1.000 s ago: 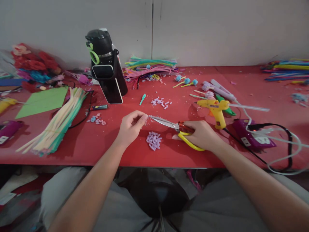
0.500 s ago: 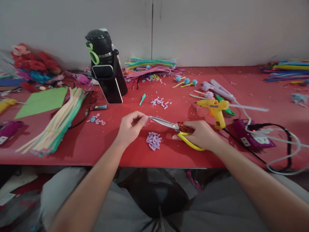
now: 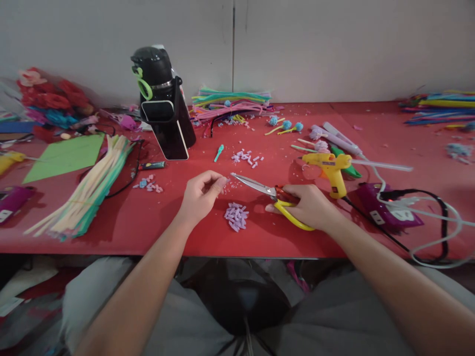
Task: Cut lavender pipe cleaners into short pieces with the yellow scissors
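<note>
My right hand [image 3: 309,205] grips a pair of scissors [image 3: 256,185] with red and yellow handles, its blades pointing left and looking closed. The blade tips lie just right of my left hand [image 3: 202,195], a small gap apart from its fingertips. Thumb and forefinger of that hand are pinched together; what is between them is too small to make out. Below the blades lies a heap of short lilac pieces [image 3: 236,216] on the red table [image 3: 208,237]. Beyond them is a looser scatter of lilac bits [image 3: 247,157], with tiny crumbs near the blade tips.
A yellow glue gun [image 3: 328,168] and a purple power strip [image 3: 389,207] with cables lie at the right. At the left are a bundle of pipe cleaners [image 3: 89,188] and green paper [image 3: 67,155]. A black bottle [image 3: 154,69] with a phone [image 3: 168,133] against it stands behind.
The scissors' tips have drawn slightly right, away from my left fingertips, and a gap has opened between them. My left hand has hardly moved.
</note>
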{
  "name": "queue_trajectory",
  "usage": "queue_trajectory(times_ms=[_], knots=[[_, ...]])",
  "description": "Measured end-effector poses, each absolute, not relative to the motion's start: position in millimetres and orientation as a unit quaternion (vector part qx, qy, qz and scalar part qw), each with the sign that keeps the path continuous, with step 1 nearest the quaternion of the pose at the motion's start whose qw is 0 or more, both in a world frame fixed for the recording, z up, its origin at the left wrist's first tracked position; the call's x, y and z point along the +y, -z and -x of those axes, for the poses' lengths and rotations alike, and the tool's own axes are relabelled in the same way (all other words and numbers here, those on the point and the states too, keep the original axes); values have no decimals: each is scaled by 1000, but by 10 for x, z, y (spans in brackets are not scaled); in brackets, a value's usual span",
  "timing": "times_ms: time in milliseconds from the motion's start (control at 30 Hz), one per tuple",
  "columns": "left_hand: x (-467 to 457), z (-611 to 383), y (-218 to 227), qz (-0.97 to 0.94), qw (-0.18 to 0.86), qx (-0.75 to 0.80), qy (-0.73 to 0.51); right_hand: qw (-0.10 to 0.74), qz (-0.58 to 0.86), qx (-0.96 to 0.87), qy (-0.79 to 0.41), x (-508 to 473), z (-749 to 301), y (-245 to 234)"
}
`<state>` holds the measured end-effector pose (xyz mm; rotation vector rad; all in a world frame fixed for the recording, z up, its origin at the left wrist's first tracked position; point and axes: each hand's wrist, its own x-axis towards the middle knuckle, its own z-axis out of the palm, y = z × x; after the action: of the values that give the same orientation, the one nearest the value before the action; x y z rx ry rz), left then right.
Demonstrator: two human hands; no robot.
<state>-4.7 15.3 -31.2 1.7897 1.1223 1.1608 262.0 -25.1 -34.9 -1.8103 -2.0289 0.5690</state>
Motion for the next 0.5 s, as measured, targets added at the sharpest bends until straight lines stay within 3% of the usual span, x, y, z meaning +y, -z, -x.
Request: queue_trajectory(times_ms=[500], knots=[[162, 41, 328, -702, 341, 430, -454, 162, 641, -722, -203, -241, -2646, 362]])
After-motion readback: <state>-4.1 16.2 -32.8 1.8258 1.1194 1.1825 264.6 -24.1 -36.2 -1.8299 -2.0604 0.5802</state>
